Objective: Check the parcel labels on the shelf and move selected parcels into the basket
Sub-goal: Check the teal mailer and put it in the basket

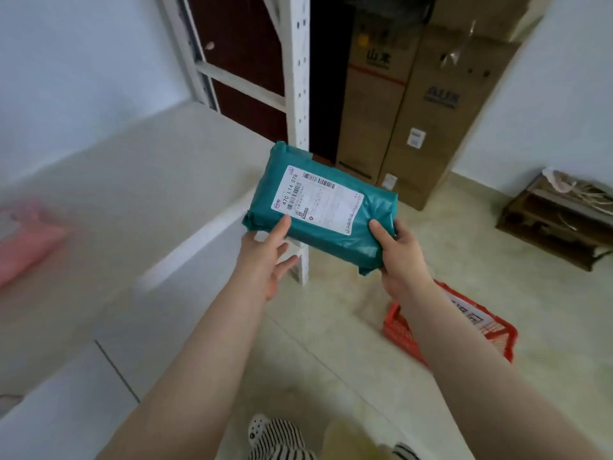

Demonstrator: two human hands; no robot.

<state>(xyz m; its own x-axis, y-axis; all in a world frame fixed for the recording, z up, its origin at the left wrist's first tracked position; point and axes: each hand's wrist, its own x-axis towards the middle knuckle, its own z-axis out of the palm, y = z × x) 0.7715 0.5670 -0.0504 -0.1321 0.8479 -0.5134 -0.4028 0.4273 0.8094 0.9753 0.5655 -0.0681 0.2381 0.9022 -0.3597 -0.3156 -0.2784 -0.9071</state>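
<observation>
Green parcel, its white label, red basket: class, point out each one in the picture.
green parcel [371,227]: head view, bare green wrapping right of the label.
white label [326,200]: head view, middle of label.
red basket [497,340]: head view, right rim.

Both hands hold a teal parcel [320,202] label-up (the left hand [265,257] with thumb on its corner, the right hand [399,257] gripping its end) above the floor, near the red basket [497,336] beside the white shelf [300,94].

Bare forearms; seemingly striped black-and-white slippers [278,438].

Teal labelled parcel [325,207] held tilted above red basket [497,333].
</observation>
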